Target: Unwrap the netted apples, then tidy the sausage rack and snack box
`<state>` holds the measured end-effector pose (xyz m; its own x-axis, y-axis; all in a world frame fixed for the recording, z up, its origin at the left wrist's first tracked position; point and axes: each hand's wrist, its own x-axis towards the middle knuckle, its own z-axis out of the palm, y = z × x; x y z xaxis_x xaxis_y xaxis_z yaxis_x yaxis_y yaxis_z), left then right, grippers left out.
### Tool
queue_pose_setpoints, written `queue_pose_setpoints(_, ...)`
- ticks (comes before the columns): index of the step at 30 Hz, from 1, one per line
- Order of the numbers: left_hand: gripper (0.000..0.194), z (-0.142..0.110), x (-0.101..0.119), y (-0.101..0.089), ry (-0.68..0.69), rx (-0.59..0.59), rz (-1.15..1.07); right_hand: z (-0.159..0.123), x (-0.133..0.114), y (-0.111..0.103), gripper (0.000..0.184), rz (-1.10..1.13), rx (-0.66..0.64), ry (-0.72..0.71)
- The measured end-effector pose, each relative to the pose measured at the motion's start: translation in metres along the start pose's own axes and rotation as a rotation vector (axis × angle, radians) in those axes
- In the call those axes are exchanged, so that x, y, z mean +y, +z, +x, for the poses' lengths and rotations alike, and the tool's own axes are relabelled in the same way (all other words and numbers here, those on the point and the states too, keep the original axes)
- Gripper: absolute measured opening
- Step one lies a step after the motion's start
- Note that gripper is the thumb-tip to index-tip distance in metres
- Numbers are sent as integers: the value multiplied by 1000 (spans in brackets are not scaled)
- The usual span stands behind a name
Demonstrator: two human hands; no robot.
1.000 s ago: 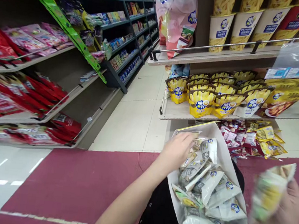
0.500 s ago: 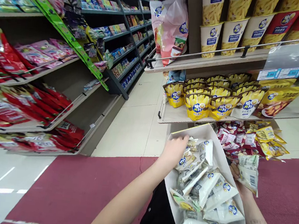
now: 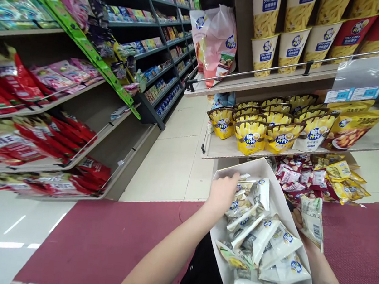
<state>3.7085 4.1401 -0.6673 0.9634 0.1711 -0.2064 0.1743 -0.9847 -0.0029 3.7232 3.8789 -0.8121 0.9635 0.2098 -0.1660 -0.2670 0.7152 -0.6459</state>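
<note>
A white open-topped box (image 3: 233, 170), full of small white snack packets (image 3: 268, 244), is tilted in front of my body. My left hand (image 3: 224, 192) is closed over the box's far left wall, its fingertips hidden inside among the packets. Outside the right wall, my right hand (image 3: 298, 222) is closed on a pale snack packet (image 3: 312, 220) with a barcode. The wall and the packet hide part of that hand. I cannot tell if it also supports the box.
Beyond the box, a low shelf (image 3: 219, 152) holds yellow snack pouches (image 3: 249, 137). Below lie maroon and yellow packets (image 3: 308, 178). Printed snack tubs (image 3: 291, 48) and a large pink bag (image 3: 216, 44) stand above. Shelves with red bags (image 3: 35, 140) line the left.
The packet in my right hand has turned and shifted slightly left. My left hand has moved slightly right along the box wall. The view has shifted a little.
</note>
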Motion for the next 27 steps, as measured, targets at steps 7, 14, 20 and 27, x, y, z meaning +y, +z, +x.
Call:
queue_pose_setpoints(7, 39, -5, 2, 6, -114, -14, -68, 5, 2, 5, 39, 169, 31, 74)
queue_pose_setpoints(14, 48, -8, -4, 10, -29, 12, -104, 4, 2, 4, 38, 146, 24, 49)
queue_pose_setpoints(20, 30, -60, -10, 3, -109, 220, -270, 3, -1, 3, 38, -10, -5, 20)
queue_pose_setpoints(27, 27, -61, -5, 29, -69, 44, -148, 8, 1, 3, 31, -125, 35, -64)
